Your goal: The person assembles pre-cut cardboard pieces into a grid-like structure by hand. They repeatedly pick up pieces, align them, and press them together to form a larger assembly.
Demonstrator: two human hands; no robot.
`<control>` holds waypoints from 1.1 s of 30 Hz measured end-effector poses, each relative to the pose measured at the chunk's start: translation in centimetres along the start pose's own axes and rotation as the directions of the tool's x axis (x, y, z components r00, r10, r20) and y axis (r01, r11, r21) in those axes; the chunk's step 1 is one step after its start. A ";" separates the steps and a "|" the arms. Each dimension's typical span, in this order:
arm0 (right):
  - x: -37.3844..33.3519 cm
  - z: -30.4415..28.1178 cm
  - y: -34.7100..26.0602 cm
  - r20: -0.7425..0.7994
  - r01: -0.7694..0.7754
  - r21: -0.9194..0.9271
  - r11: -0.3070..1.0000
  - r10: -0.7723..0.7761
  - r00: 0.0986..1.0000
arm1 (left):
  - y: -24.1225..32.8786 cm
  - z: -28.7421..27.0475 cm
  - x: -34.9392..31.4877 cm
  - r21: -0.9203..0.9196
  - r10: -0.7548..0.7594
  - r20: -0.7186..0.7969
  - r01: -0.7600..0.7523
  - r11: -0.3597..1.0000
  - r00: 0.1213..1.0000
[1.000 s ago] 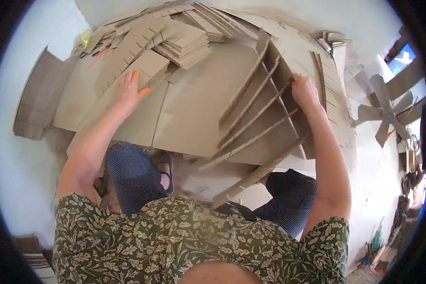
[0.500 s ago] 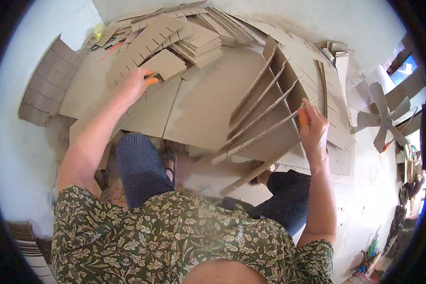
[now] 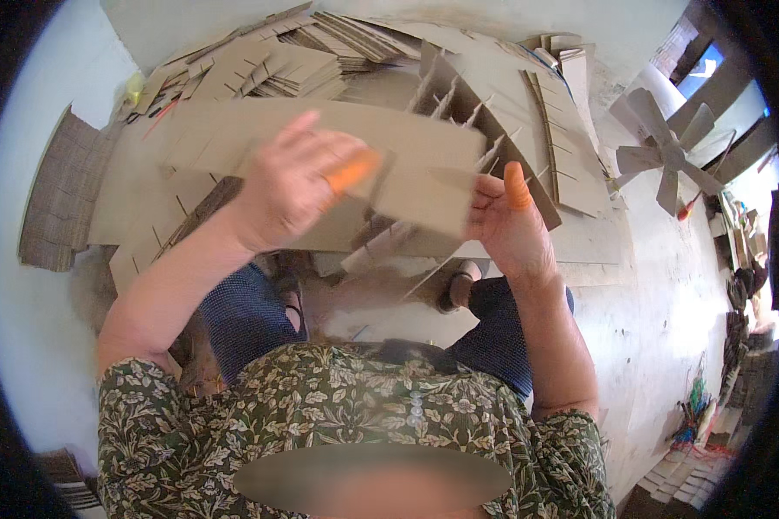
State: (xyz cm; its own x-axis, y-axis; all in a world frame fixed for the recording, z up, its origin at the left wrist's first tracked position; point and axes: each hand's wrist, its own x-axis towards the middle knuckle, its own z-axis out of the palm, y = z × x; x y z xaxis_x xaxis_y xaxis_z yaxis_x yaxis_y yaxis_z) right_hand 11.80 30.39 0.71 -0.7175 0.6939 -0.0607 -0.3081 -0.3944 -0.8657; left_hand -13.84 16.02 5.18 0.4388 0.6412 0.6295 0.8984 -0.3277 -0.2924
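Observation:
A plain brown cardboard piece [image 3: 428,192], blurred by motion, is held up in front of me. My right hand [image 3: 515,221] grips its right edge, with an orange cover on the thumb. At the piece's left end is my left hand [image 3: 299,177], fingers stretched and smeared by motion, its orange-covered thumb apart from them. Behind the held piece stands a partly joined cardboard divider [image 3: 437,65], with several slotted strips set across a longer one. The held piece hides much of it.
Slotted cardboard strips lie stacked [image 3: 307,73] at the back. More strips [image 3: 545,130] lie on the right of the board surface. Bundled cardboard [image 3: 56,190] leans at the left wall. A fan [image 3: 671,156] stands at the right.
My left hand has come rightward from the stack at the back with a cardboard piece. My right hand has left the divider and taken the piece's right edge. The view has shifted slightly.

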 end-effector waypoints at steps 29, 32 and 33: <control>-5.5 -12.0 -2.5 -0.276 0.343 -0.719 0.605 -0.701 0.657 | 0.1 3.9 -4.6 -0.160 -0.465 0.141 0.483 0.861 0.874; -6.2 -11.8 -3.1 -0.271 0.285 -0.783 0.553 -0.715 0.644 | 2.4 5.1 -1.4 -0.245 -0.426 0.157 0.452 0.858 0.891; -6.4 -11.9 -3.2 -0.266 0.265 -0.801 0.536 -0.716 0.645 | 2.5 5.6 -0.9 -0.251 -0.453 0.184 0.488 0.836 0.872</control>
State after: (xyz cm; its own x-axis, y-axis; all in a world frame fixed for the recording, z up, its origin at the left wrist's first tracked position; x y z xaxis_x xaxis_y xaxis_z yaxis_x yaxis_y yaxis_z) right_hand 24.81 34.39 -2.06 -0.0766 0.8903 0.4489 0.1452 0.4554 -0.8784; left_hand -11.89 18.53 -0.16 -0.0211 0.8354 0.5493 0.9603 -0.1359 0.2435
